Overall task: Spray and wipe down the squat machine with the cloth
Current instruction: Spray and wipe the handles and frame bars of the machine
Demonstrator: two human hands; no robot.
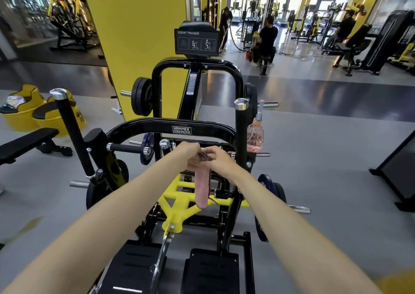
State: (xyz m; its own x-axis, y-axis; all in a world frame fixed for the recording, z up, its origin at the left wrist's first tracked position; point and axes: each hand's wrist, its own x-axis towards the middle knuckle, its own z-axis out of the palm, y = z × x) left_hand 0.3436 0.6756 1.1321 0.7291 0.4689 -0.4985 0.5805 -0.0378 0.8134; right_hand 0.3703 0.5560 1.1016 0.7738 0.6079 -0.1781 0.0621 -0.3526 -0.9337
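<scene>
Fingers (215, 153) of my right hand (219, 160) and left hand (190, 157) both pinch the pink cloth (202, 190) at its top, tail hanging free | cloth sits just before the squat machine (170, 123) crossbar | spray bottle (254, 136) hangs on the right upright (239, 136) | recommended: fold cloth to a flat pad, then spray and wipe along the bar.

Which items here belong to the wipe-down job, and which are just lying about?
Job:
pink cloth, gripped by left hand and right hand
spray bottle, hanging on the squat machine

Lying about:
flat bench
yellow tubs
</scene>
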